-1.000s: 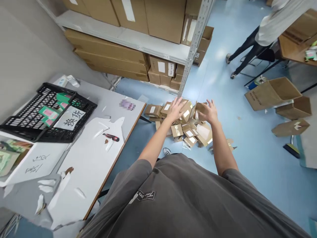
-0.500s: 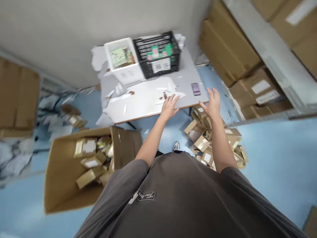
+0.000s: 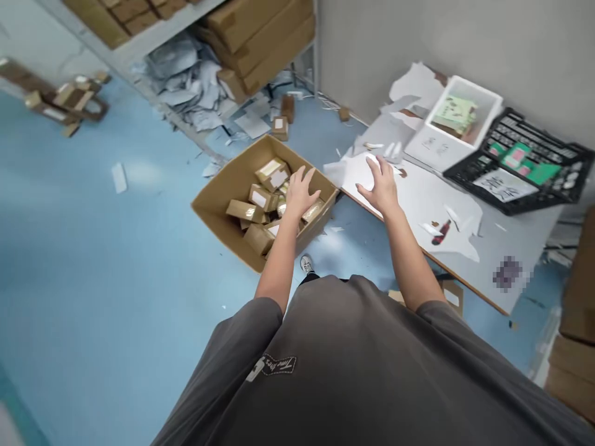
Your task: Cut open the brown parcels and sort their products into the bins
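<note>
My left hand, fingers spread and holding nothing, hovers over the large open carton. Several small taped boxes with white labels lie inside that carton. My right hand is raised with its fingers apart, in front of the near left part of the table; nothing is in it. A red and black tool lies on white paper on the table. Behind it stand a white bin with green packets and a black crate with green and pink items.
Shelving with large cartons and crumpled paper stands at the upper left. Small boxes lie on the floor at the far left. Stacked cartons are at the right edge. One shoe shows below the carton.
My view has turned to the left, so the table now appears farther right and the large carton is nearly in front of me. Both hands remain spread, the left now over the carton.
</note>
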A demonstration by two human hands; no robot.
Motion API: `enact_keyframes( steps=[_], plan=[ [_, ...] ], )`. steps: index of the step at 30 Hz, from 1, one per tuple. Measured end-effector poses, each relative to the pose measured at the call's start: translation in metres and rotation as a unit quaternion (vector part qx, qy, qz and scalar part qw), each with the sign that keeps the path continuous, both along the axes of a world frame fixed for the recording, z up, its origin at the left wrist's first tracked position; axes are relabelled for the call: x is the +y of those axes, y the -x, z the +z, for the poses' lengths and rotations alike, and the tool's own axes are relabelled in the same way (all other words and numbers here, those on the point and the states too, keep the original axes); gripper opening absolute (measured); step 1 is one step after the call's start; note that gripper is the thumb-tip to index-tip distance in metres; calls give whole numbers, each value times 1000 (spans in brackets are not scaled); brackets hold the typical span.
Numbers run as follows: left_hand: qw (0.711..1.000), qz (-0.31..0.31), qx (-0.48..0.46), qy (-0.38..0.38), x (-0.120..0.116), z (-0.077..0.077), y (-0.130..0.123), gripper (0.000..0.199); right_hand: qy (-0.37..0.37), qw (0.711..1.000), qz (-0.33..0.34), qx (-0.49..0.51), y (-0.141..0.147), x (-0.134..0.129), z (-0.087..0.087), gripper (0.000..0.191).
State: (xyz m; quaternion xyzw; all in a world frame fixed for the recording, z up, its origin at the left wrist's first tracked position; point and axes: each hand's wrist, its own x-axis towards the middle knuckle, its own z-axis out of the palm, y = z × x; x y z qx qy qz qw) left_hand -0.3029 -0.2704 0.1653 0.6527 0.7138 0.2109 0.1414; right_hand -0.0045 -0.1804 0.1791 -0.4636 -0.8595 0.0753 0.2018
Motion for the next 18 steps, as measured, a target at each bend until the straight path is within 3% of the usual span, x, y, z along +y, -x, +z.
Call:
enact_keyframes(
  steps=[3,5,8,11,15,18],
  plan=[
    [996,86,5,11,-23,-5,86,89,20,997,76,-16,97,17,-4,98],
    [991,134,5,18,-36,-9,131,87,34,992,115,-35,149,29,-6,100],
    [981,190,-1,36,-44,-19,178,87,43,985,157,-57,208,53,-13,103],
    [975,216,-14,57,-31,-37,208,92,50,978,193,-66,252,88,-31,101],
    [968,228,-42,97,7,-84,237,99,84,961,247,-87,307,146,-82,98],
    [963,232,-60,128,46,-143,258,101,120,943,289,-110,351,194,-144,100]
  ],
)
